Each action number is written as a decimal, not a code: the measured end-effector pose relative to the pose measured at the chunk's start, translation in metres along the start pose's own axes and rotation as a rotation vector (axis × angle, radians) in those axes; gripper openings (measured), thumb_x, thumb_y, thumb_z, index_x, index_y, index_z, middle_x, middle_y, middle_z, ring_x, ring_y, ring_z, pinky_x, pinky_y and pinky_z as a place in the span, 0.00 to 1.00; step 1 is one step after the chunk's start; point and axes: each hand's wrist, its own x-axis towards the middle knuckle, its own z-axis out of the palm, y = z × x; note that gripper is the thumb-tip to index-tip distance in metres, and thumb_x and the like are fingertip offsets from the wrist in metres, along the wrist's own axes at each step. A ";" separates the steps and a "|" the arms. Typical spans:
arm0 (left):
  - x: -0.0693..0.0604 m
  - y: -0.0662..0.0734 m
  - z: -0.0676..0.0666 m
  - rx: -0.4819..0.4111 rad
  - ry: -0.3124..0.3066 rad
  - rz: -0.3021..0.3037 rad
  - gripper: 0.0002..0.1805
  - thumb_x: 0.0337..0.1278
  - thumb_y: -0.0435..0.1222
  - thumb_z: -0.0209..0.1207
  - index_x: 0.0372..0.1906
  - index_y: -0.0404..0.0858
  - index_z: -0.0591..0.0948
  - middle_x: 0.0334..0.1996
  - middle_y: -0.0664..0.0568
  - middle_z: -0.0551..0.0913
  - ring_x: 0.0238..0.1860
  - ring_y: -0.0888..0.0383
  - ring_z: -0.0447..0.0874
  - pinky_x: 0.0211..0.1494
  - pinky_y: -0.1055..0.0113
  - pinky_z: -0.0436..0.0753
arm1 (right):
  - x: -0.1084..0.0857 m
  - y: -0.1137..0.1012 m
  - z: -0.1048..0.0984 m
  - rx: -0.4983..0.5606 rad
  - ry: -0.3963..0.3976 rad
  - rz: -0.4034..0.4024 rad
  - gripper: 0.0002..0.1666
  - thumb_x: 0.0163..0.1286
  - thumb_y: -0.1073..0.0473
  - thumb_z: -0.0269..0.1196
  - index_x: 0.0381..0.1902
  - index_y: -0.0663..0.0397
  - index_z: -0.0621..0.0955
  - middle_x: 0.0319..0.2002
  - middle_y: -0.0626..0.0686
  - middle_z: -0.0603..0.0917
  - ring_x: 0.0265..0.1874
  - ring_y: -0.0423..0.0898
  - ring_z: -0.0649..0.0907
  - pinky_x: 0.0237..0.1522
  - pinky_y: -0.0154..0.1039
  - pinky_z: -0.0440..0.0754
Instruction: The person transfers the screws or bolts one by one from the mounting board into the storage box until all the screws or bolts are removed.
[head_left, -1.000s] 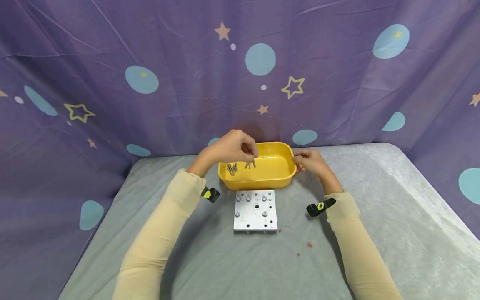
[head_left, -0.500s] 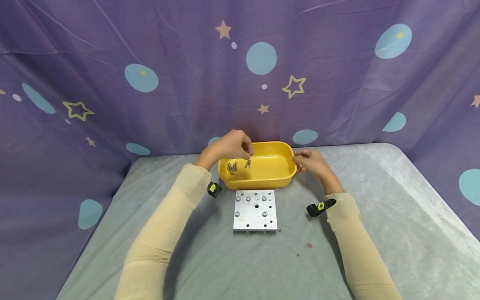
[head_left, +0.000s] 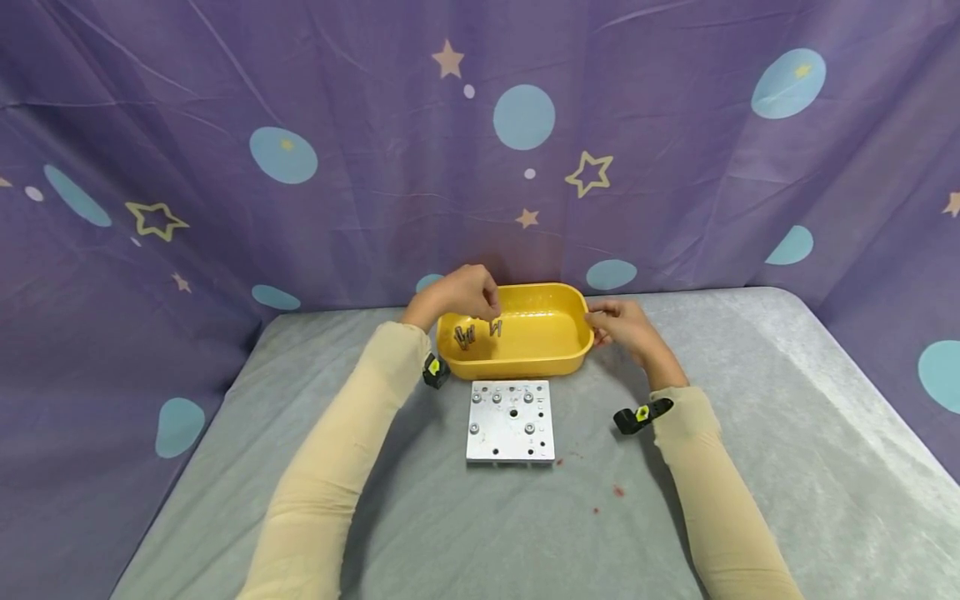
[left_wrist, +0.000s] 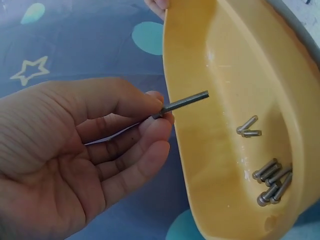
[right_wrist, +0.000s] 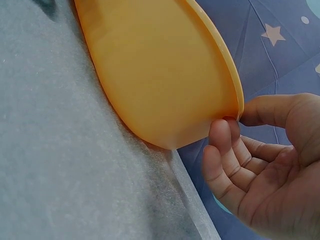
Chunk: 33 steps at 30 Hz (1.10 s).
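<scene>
My left hand is over the left part of a yellow plastic tray. In the left wrist view its thumb and fingers pinch a metal screw near one end, the threaded shank pointing out over the tray. Two loose screws lie on the tray floor, apart from a small pile of several more screws. My right hand grips the tray's right end; in the right wrist view thumb and fingers pinch the rim.
In front of the tray lies a square metal plate with holes and several screws standing in it. A grey cloth covers the table. Behind the tray hangs a purple curtain with stars and dots.
My left hand has shifted slightly left and down over the tray, and its forearm has swung to the right. The right hand keeps its grip on the tray's end.
</scene>
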 end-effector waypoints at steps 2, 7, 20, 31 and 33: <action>0.002 -0.002 0.001 0.006 -0.020 -0.021 0.06 0.58 0.30 0.62 0.30 0.36 0.88 0.22 0.54 0.81 0.25 0.59 0.72 0.35 0.67 0.73 | 0.000 0.000 0.000 0.002 -0.003 0.004 0.27 0.76 0.59 0.58 0.65 0.75 0.73 0.34 0.53 0.84 0.25 0.39 0.82 0.38 0.41 0.88; 0.009 -0.006 0.005 0.012 -0.073 -0.075 0.06 0.59 0.31 0.62 0.29 0.35 0.88 0.22 0.52 0.84 0.26 0.55 0.80 0.34 0.67 0.77 | 0.002 0.002 -0.001 -0.007 -0.002 0.013 0.28 0.77 0.59 0.57 0.66 0.74 0.73 0.33 0.53 0.84 0.25 0.39 0.82 0.38 0.41 0.88; 0.025 -0.016 0.015 -0.016 -0.117 -0.182 0.19 0.62 0.31 0.62 0.15 0.42 0.75 0.16 0.53 0.75 0.22 0.57 0.71 0.32 0.67 0.73 | -0.002 -0.001 0.001 -0.002 0.004 -0.006 0.28 0.76 0.58 0.58 0.65 0.74 0.73 0.35 0.53 0.84 0.25 0.39 0.82 0.37 0.40 0.88; 0.029 -0.019 0.017 -0.028 -0.112 -0.209 0.19 0.57 0.27 0.60 0.13 0.42 0.72 0.14 0.52 0.73 0.22 0.55 0.69 0.32 0.64 0.73 | -0.003 -0.003 0.002 0.014 0.001 -0.013 0.28 0.76 0.59 0.58 0.65 0.75 0.73 0.33 0.52 0.84 0.24 0.38 0.82 0.36 0.39 0.88; 0.031 -0.019 0.017 -0.035 -0.119 -0.217 0.19 0.56 0.27 0.60 0.12 0.41 0.72 0.13 0.53 0.71 0.20 0.56 0.67 0.34 0.61 0.73 | -0.003 -0.003 0.002 0.008 0.003 -0.013 0.28 0.76 0.59 0.58 0.65 0.75 0.73 0.32 0.52 0.84 0.24 0.38 0.82 0.36 0.38 0.88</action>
